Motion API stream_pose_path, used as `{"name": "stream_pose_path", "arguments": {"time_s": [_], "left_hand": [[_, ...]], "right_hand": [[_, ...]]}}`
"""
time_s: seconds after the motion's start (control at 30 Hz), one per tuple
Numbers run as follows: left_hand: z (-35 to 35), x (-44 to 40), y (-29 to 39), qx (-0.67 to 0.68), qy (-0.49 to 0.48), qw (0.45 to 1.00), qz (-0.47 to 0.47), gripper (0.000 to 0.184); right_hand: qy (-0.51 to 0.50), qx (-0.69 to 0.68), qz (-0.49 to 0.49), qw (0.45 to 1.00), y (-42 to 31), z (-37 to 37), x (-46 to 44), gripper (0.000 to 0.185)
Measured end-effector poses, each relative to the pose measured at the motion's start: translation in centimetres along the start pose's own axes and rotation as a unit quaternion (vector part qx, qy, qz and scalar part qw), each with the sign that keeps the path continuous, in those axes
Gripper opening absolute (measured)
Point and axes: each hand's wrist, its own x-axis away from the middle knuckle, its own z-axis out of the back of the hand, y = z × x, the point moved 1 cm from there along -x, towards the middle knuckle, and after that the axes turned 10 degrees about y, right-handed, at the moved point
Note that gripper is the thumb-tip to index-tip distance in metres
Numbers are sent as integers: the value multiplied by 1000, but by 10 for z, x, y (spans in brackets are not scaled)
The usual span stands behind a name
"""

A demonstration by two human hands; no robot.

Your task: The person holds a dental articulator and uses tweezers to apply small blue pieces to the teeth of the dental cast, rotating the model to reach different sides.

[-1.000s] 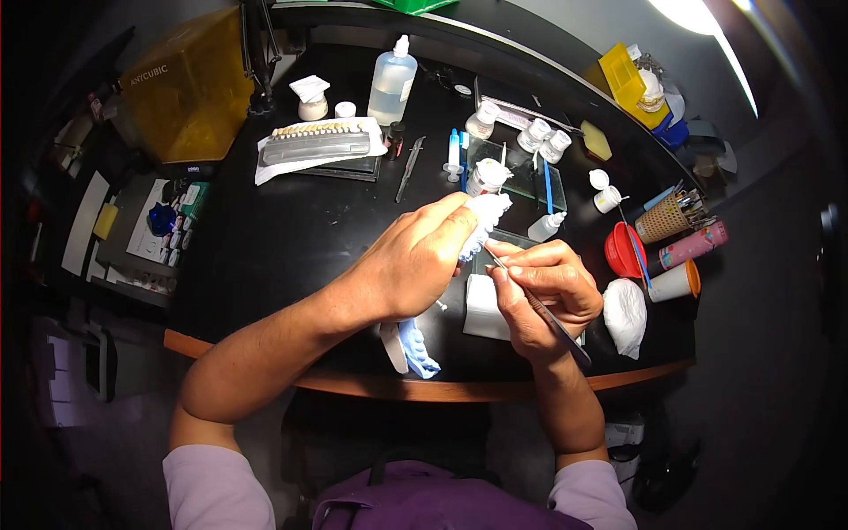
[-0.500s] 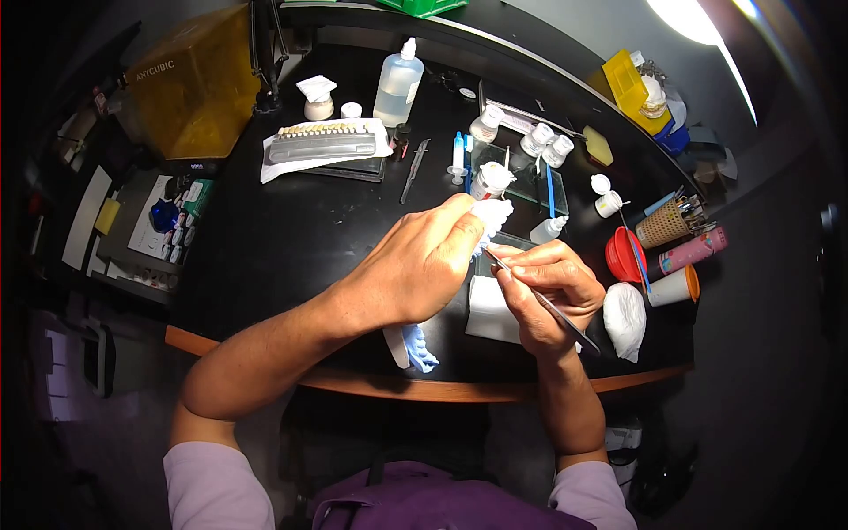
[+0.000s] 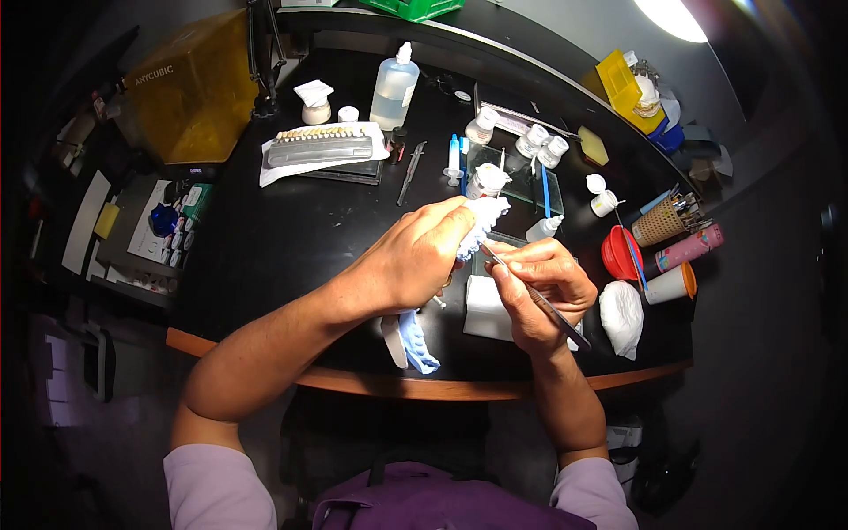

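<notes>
My left hand [image 3: 426,252] is closed around a pale blue and white dental cast [image 3: 480,225]. The row of tooth shapes on the cast faces my right hand. In my right hand [image 3: 549,296], a slim metal hand tool [image 3: 555,314] is pinched like a pen, and its thin tip is at the edge of the cast. Whether the tip touches the cast I cannot tell. Below my left wrist, another light blue dental cast [image 3: 413,340] lies near the desk's front edge. A folded white paper towel [image 3: 488,307] lies under and between my hands.
Beyond my hands stand a white jar [image 3: 488,180], a small dropper bottle [image 3: 545,228] and a glass plate [image 3: 523,187]. A shade guide [image 3: 320,148], a scalpel [image 3: 412,174] and a clear bottle [image 3: 395,88] lie farther left. On the right are a red bowl [image 3: 623,253] and a brush holder [image 3: 658,219].
My left hand has shifted slightly left and turned the cast, so more of its blue tooth side shows. My right hand keeps its pinch on the tool, with little movement.
</notes>
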Motion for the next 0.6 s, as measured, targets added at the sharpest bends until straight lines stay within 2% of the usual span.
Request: {"name": "stream_pose_path", "arguments": {"time_s": [0.03,0.13,0.33,0.43,0.53,0.6], "left_hand": [[1,0,1,12,-14,999,27,36],[-1,2,-1,-10,-2,1000,17,35],[-3,5,0,-103,59,985,-123,31],[1,3,6,-86,-10,996,-30,31],[1,9,10,-160,47,979,-113,29],[0,9,7,-148,50,980,-119,26]], "right_hand": [[-2,3,3,1000,0,0,0,18],[-9,8,22,1000,2,0,-2,18],[-11,20,16,1000,-1,1,-2,18],[-9,12,8,1000,-2,1,-2,17],[-11,10,2,1000,-2,2,-2,16],[-13,12,-2,1000,-2,2,-3,15]]}}
